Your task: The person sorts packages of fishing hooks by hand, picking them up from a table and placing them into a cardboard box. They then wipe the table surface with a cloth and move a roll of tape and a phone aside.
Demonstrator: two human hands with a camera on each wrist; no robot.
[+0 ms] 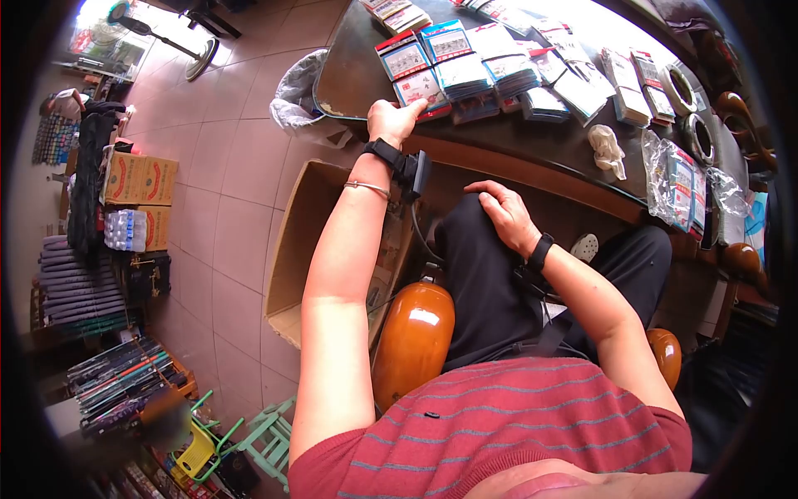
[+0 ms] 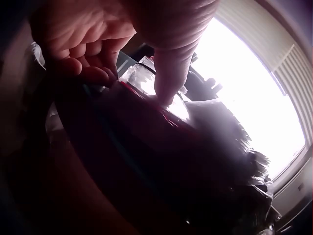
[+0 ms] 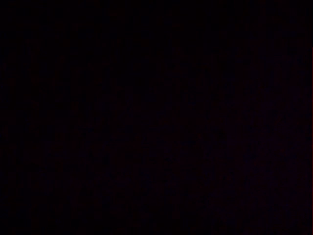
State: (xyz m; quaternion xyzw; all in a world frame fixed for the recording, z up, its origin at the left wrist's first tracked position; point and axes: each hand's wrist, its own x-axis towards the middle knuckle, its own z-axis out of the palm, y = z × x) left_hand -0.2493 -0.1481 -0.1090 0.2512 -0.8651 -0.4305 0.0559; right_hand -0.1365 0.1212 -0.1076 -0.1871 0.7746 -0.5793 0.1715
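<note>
Thumb and fingers of your left hand [image 1: 392,123] pinch a red-edged packet bundle [image 1: 412,81] at the tabletop's [image 1: 353,79] near edge, by its left corner; your right hand [image 1: 509,218] rests on your left knee [image 1: 462,237], fingers nearly straight.

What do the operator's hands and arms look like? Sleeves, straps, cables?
Left hand: ungloved, black wrist strap, boxy dark camera with a dark cable, thin silvery bangle above. Right hand: ungloved, black wristband; gear beneath it is hard to make out. Short maroon sleeves; shirt maroon with grey stripes. No legible markings.
</note>
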